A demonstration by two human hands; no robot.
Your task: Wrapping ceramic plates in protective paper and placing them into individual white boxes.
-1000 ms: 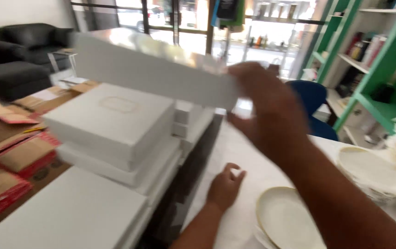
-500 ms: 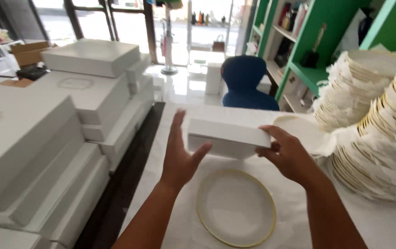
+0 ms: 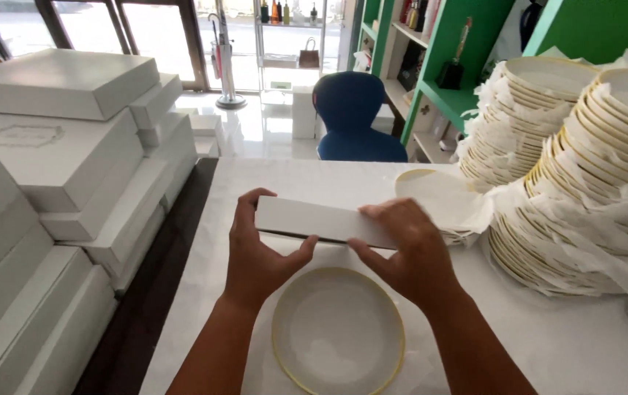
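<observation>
flat white box (image 3: 322,220) | long axis left-right, roughly level | left hand (image 3: 255,257), right hand (image 3: 410,257) clasp its ends

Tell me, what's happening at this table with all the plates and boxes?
A person holds a flat white box with both hands, the left hand at one end and the right hand at the other, above a gold-rimmed white plate lying on the white table. Tall stacks of plates interleaved with white paper stand at the right. Piles of white boxes fill the left side, and a blue chair stands beyond the table.
</observation>
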